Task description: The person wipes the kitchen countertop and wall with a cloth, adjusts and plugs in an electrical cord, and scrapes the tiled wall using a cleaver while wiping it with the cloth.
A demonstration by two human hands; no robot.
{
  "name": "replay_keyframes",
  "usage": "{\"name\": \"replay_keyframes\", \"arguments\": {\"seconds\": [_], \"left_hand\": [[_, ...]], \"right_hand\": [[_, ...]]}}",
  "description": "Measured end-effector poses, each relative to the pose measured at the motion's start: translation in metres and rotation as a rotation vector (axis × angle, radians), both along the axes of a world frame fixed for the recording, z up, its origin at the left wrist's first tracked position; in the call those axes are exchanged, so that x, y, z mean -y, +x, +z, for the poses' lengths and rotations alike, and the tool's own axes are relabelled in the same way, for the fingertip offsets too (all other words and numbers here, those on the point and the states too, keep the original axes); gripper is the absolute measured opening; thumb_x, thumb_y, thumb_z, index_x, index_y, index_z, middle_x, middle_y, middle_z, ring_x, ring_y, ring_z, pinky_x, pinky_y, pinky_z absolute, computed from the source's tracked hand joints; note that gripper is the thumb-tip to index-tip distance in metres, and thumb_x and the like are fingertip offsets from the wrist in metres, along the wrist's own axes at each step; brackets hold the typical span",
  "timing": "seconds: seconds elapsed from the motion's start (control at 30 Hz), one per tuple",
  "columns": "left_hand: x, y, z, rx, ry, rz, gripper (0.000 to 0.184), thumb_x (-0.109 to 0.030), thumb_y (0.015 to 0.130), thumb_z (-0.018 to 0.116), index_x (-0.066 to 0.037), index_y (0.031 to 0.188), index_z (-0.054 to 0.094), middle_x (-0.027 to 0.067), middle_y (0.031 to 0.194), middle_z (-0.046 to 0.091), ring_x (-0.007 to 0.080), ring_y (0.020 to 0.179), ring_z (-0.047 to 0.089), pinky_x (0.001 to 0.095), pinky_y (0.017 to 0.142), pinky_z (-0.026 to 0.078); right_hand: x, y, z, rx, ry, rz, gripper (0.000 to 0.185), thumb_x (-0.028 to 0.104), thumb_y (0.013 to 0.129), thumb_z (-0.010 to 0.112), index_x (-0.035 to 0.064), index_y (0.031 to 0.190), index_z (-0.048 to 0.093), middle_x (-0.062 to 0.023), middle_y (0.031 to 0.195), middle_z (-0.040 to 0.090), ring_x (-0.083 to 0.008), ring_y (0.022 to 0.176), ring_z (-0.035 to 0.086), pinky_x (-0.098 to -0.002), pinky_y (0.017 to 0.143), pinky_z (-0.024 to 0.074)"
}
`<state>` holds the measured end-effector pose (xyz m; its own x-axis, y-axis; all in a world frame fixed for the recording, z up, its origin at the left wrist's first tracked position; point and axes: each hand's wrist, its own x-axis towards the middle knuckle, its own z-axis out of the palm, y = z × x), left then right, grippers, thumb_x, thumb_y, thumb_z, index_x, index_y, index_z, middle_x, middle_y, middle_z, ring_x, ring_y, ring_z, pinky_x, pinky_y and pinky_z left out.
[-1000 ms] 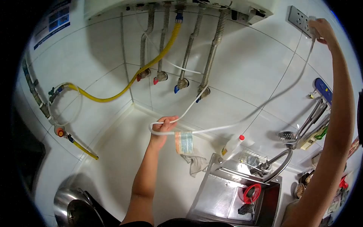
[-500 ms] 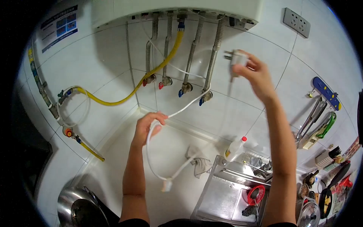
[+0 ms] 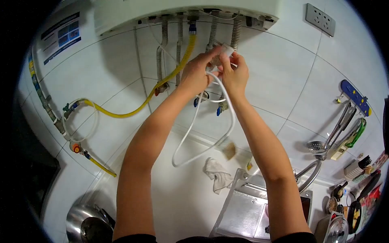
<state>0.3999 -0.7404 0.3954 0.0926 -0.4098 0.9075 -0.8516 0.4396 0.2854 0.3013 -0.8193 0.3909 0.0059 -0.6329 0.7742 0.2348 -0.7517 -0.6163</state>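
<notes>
Both hands meet in front of the metal hoses below the white wall unit. My right hand (image 3: 236, 73) is closed round a white plug (image 3: 227, 50), its prongs pointing up and left. My left hand (image 3: 198, 73) touches the plug's left side, with fingers closed on the white cable (image 3: 210, 74) just under it. The cable hangs in a large loop below the hands, and a tag (image 3: 229, 150) dangles from it. Part of the plug is hidden by the fingers.
A grey socket panel (image 3: 320, 19) is on the upper right wall. A yellow hose (image 3: 133, 115) runs across the left wall. Below lie a cloth (image 3: 219, 175) and a steel sink (image 3: 243, 206). Ladles (image 3: 334, 133) hang at right; a steel pot (image 3: 79, 214) stands lower left.
The plug was at the socket panel, then came away to the left in my right hand. My left hand has risen to meet it, and the cable now hangs as a loop.
</notes>
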Motion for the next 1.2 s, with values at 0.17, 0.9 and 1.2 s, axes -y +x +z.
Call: {"name": "replay_keyframes", "arguments": {"seconds": [0.17, 0.9, 1.2], "left_hand": [[0.019, 0.001, 0.000, 0.100, -0.219, 0.244, 0.057, -0.009, 0.078, 0.070, -0.018, 0.131, 0.052, 0.0125, 0.098, 0.058, 0.0291, 0.079, 0.063, 0.0379, 0.066, 0.052], [0.049, -0.026, 0.020, 0.046, -0.129, 0.424, 0.049, -0.020, 0.079, 0.072, -0.013, 0.124, 0.055, 0.0191, 0.106, 0.059, 0.0368, 0.092, 0.061, 0.0421, 0.074, 0.051], [0.046, -0.029, 0.020, 0.193, -0.016, 0.580, 0.046, -0.016, 0.080, 0.069, -0.013, 0.123, 0.054, 0.0107, 0.107, 0.060, 0.0331, 0.096, 0.060, 0.0426, 0.078, 0.050]], "right_hand": [[0.001, -0.017, 0.013, 0.069, 0.017, 0.269, 0.033, 0.023, 0.094, 0.050, -0.0033, 0.113, 0.056, -0.0130, 0.085, 0.067, -0.0197, 0.080, 0.065, -0.0316, 0.071, 0.0505], [0.099, -0.037, 0.094, -0.747, 0.036, 0.503, 0.039, 0.021, 0.091, 0.049, 0.0092, 0.129, 0.054, -0.0016, 0.108, 0.060, -0.0143, 0.092, 0.051, -0.0285, 0.084, 0.0387], [0.114, -0.030, 0.101, -0.675, 0.027, 0.874, 0.038, 0.010, 0.087, 0.059, -0.0007, 0.123, 0.055, -0.0060, 0.112, 0.062, -0.0159, 0.096, 0.056, -0.0288, 0.088, 0.0432]]}}
